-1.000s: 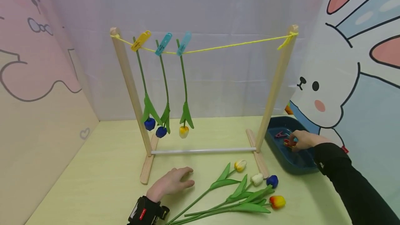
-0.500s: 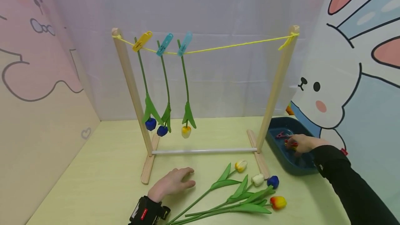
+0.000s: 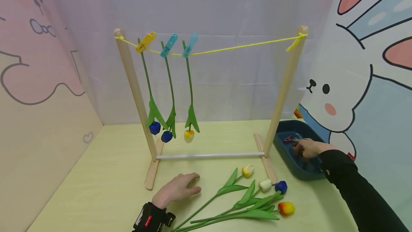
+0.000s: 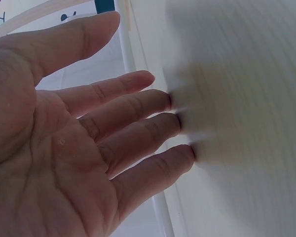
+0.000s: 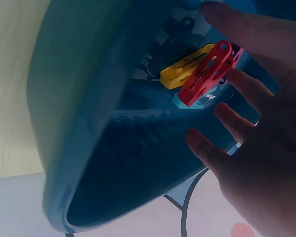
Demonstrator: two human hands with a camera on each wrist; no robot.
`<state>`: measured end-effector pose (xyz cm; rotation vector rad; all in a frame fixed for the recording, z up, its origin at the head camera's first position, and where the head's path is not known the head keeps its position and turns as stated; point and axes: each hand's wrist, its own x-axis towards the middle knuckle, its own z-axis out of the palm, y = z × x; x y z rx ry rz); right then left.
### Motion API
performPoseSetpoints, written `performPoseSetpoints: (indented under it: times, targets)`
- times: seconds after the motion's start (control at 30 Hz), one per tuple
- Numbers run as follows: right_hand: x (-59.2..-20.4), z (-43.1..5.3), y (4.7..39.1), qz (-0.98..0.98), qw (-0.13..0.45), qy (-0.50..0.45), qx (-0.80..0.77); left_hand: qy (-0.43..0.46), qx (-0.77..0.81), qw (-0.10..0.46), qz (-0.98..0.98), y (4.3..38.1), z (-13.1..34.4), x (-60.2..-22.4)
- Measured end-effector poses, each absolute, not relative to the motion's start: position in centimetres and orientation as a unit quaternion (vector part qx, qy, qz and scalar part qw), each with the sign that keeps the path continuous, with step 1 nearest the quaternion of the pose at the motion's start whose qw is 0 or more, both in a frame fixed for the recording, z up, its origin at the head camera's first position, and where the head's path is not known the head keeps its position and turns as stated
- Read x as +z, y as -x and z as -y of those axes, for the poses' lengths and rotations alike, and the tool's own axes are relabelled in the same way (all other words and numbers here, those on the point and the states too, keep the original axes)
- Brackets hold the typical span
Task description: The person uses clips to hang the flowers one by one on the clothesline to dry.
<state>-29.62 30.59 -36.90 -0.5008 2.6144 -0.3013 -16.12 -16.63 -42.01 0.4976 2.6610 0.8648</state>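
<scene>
Right hand over clothespins, apparently spread wider now

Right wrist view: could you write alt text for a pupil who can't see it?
A person's right hand reaches into a dark blue tub, its fingers apart beside a small cluster of clothes pegs. A red peg overlaps a yellow peg, with a light blue peg partly hidden behind. Pale tabletop shows at the image's left edge.

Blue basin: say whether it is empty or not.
Not empty: in the right wrist view, a red clothespin and a yellow clothespin lie in the blue basin, near the right hand.
</scene>
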Motion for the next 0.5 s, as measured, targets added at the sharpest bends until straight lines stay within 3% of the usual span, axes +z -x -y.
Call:
performPoseSetpoints:
  times: [0.5]
  targets:
    - [-38.0,-31.3,30.6,-0.947,0.236,0.2,-0.084,-0.173,0.295,0.152,-0.928,15.9,16.5,-42.0]
